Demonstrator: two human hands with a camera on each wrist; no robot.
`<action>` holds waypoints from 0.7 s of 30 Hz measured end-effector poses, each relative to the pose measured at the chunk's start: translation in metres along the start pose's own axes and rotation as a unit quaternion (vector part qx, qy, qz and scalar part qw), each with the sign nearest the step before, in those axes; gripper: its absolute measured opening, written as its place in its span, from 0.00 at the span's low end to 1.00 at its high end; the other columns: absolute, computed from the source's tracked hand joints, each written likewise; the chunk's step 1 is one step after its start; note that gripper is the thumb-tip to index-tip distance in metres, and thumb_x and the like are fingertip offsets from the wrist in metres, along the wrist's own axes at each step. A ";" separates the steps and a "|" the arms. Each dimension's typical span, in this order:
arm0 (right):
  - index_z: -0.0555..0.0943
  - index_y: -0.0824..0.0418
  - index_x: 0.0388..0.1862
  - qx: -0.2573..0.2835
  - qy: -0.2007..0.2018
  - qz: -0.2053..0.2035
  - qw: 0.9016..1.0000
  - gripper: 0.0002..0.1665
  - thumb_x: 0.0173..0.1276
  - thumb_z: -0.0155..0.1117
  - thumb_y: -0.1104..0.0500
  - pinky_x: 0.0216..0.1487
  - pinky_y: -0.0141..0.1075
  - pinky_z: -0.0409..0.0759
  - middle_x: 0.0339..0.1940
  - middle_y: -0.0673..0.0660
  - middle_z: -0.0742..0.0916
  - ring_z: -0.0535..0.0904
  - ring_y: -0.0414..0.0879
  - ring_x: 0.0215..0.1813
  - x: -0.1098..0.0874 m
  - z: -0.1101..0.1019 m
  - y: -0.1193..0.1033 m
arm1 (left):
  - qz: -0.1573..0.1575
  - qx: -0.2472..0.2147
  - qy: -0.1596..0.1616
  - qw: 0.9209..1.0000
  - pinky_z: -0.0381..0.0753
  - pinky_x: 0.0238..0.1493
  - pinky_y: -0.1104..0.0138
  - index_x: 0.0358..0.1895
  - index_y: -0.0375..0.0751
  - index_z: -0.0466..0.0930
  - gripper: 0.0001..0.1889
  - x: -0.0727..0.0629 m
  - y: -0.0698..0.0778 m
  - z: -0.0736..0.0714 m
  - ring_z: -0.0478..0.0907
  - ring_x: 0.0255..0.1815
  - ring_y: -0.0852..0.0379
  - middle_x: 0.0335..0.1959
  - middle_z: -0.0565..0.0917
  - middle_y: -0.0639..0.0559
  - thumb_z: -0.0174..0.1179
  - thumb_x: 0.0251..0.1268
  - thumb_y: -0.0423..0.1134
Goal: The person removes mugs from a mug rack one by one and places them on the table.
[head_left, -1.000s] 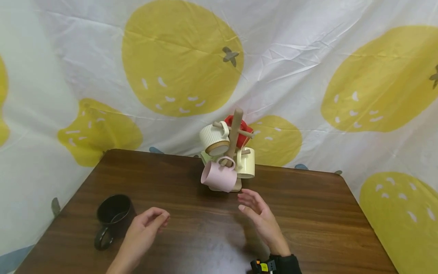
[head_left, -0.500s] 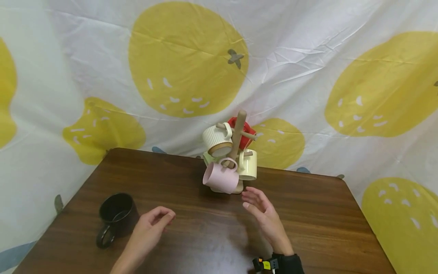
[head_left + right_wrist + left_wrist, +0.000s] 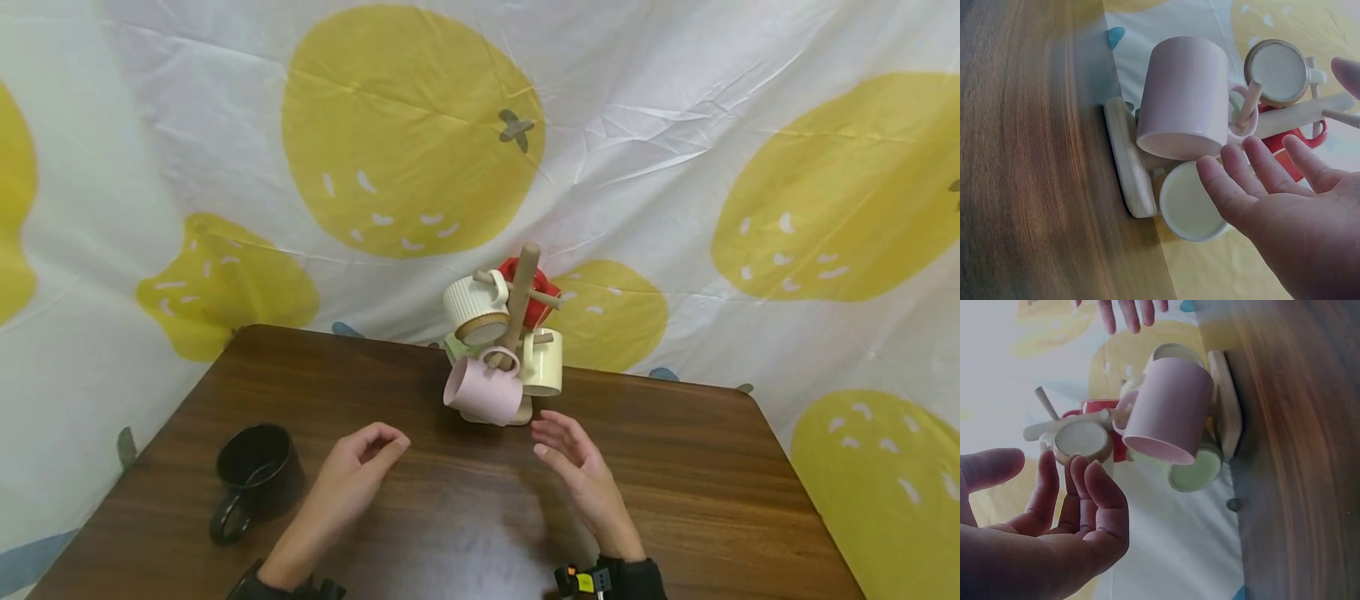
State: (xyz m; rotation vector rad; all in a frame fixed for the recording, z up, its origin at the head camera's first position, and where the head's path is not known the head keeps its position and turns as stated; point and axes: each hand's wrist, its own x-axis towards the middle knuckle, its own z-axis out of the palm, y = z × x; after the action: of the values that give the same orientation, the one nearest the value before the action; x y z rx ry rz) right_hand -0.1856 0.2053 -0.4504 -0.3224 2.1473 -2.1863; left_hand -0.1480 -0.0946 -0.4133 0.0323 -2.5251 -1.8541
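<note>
A wooden mug tree (image 3: pixel 522 292) stands at the back of the table, hung with several mugs. Lowest in front is a pink mug (image 3: pixel 483 389), tilted, its handle over a peg. Above it hangs a ribbed white mug (image 3: pixel 475 307); a red mug (image 3: pixel 542 292) is behind. To the right hangs a cream mug (image 3: pixel 547 363), and a green mug (image 3: pixel 1196 470) is mostly hidden behind the pink one. My left hand (image 3: pixel 352 475), fingers loosely bent and holding nothing, is over the table left of the tree. My right hand (image 3: pixel 581 479) is just front-right of it, fingers relaxed.
A black mug (image 3: pixel 258 471) stands upright on the dark wooden table (image 3: pixel 697 483) at the left, its handle toward the near side. Behind the table hangs a white cloth (image 3: pixel 622 167) with a yellow fruit print.
My left hand has moved right and forward, away from the black mug. The right hand stays about where it was near the tree, and the mugs have not moved.
</note>
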 end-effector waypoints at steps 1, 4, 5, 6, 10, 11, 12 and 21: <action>0.66 0.65 0.69 0.002 0.000 0.001 1.000 0.29 0.71 0.60 0.65 0.61 0.34 0.75 0.63 0.62 0.77 0.76 0.45 0.63 0.001 0.000 0.001 | 0.003 0.001 -0.001 1.000 0.73 0.39 0.67 0.43 0.41 0.82 0.08 0.001 0.001 0.000 0.75 0.39 0.55 0.37 0.80 0.51 0.59 0.72 0.42; 0.66 0.64 0.69 0.008 0.005 0.007 1.000 0.29 0.71 0.60 0.65 0.60 0.34 0.76 0.62 0.61 0.77 0.76 0.45 0.62 0.002 -0.002 0.004 | 0.010 -0.003 -0.007 1.000 0.74 0.38 0.68 0.43 0.41 0.83 0.08 0.001 0.002 0.002 0.75 0.37 0.55 0.36 0.80 0.51 0.59 0.71 0.41; 0.66 0.64 0.69 0.009 0.007 0.010 1.000 0.29 0.71 0.60 0.65 0.60 0.33 0.76 0.62 0.60 0.77 0.76 0.45 0.62 0.003 -0.003 0.005 | 0.011 -0.005 -0.008 1.000 0.73 0.37 0.68 0.43 0.41 0.83 0.08 0.001 0.002 0.003 0.74 0.36 0.56 0.35 0.80 0.51 0.59 0.71 0.41; 0.66 0.64 0.69 0.012 0.007 0.014 1.000 0.29 0.71 0.60 0.65 0.60 0.33 0.76 0.62 0.59 0.77 0.76 0.44 0.62 0.004 -0.003 0.006 | 0.012 -0.008 -0.009 1.000 0.73 0.37 0.68 0.43 0.41 0.83 0.08 0.001 0.002 0.003 0.74 0.35 0.56 0.35 0.80 0.51 0.60 0.71 0.40; 0.64 0.67 0.70 0.026 0.007 0.025 0.999 0.29 0.72 0.59 0.65 0.60 0.35 0.76 0.61 0.59 0.77 0.77 0.45 0.61 0.007 -0.007 0.011 | 0.016 -0.016 -0.011 1.000 0.74 0.34 0.69 0.42 0.41 0.83 0.07 -0.001 0.001 0.006 0.74 0.33 0.57 0.34 0.80 0.50 0.60 0.70 0.40; 0.64 0.67 0.70 0.029 0.008 0.028 0.999 0.29 0.72 0.59 0.65 0.61 0.35 0.76 0.61 0.60 0.77 0.77 0.45 0.61 0.008 -0.008 0.013 | 0.017 -0.017 -0.013 1.000 0.74 0.34 0.69 0.42 0.41 0.83 0.07 -0.001 0.001 0.007 0.74 0.33 0.56 0.34 0.80 0.51 0.61 0.70 0.40; 0.64 0.67 0.70 0.033 0.010 0.031 0.999 0.29 0.73 0.59 0.65 0.62 0.37 0.76 0.61 0.60 0.77 0.78 0.44 0.60 0.009 -0.009 0.014 | 0.019 -0.019 -0.015 1.000 0.74 0.34 0.69 0.42 0.41 0.83 0.06 -0.001 0.001 0.007 0.74 0.33 0.56 0.34 0.80 0.51 0.61 0.70 0.40; 0.63 0.68 0.70 0.041 0.025 0.062 0.997 0.30 0.73 0.58 0.64 0.66 0.46 0.74 0.66 0.70 0.71 0.77 0.48 0.61 0.022 -0.020 0.021 | 0.024 -0.036 -0.025 0.999 0.72 0.33 0.68 0.39 0.42 0.83 0.04 -0.005 0.005 0.013 0.73 0.31 0.58 0.32 0.79 0.53 0.62 0.68 0.38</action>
State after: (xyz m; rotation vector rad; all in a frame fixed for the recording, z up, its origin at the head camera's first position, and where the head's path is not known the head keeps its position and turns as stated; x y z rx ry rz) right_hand -0.2133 0.2202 -0.4689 -0.1257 2.0353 -2.2276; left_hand -0.1435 -0.0806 -0.4122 -0.0774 -2.4661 -1.9492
